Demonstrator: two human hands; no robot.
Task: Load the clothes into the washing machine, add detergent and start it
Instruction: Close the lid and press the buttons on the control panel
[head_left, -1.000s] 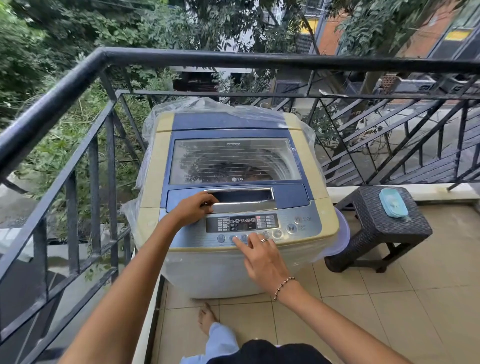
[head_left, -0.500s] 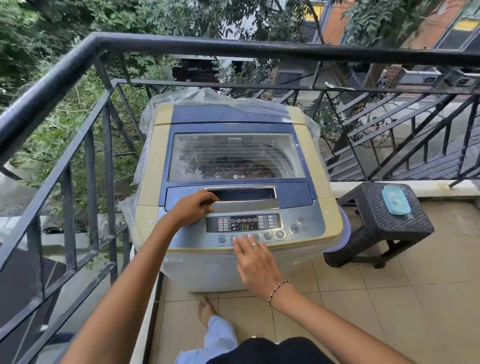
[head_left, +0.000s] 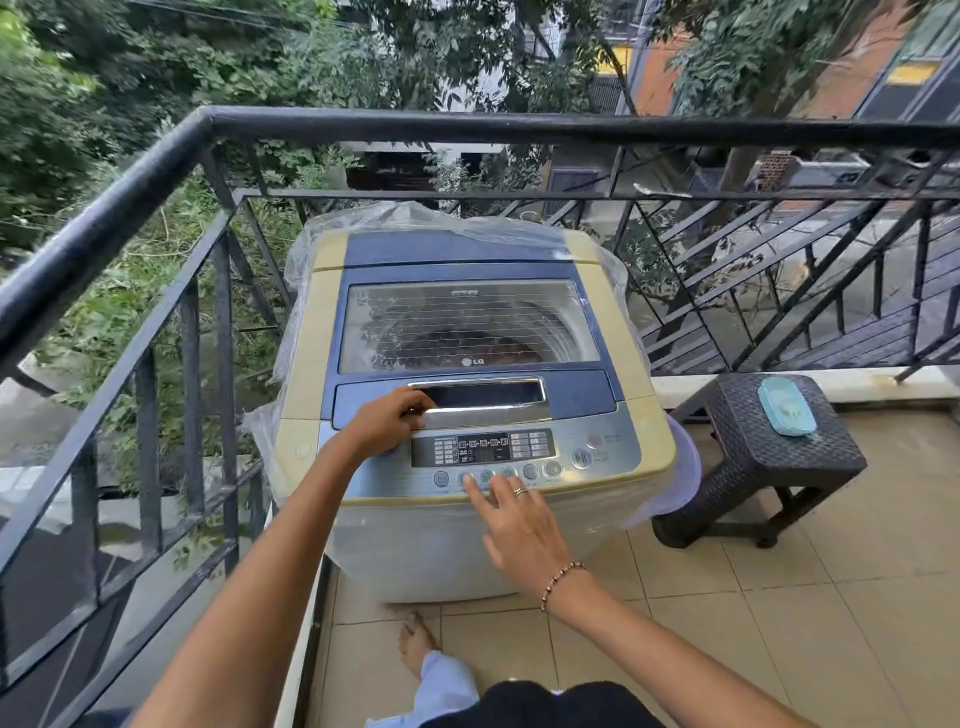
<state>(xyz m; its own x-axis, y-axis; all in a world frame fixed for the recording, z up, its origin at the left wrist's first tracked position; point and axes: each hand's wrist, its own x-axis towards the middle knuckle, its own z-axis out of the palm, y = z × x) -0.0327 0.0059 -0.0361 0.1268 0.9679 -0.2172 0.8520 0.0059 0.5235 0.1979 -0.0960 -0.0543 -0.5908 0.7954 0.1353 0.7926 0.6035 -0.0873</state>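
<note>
A top-loading washing machine (head_left: 301, 332), cream with a blue lid, stands in the balcony corner with its lid down. Dark clothes (head_left: 467, 345) show in the drum through the lid window. My left hand (head_left: 387, 421) rests on the lid's chrome handle (head_left: 488, 397), fingers curled at its left end. My right hand (head_left: 519, 525) is spread over the front edge, its index fingertip on a round button in the row below the control display (head_left: 483, 448). The display looks dark.
A black metal railing (head_left: 156, 161) boxes in the machine at the left and behind. A dark wicker stool (head_left: 769, 441) stands to the right, a teal lidded box (head_left: 787, 405) on top. Clear plastic wrap (head_left: 415, 218) bunches behind the machine. My bare foot (head_left: 415, 644) is on the tiled floor.
The view tilted down and the machine sits lower in frame. My right index finger stays at the button row. Digits that lit on the display half a second ago no longer show.
</note>
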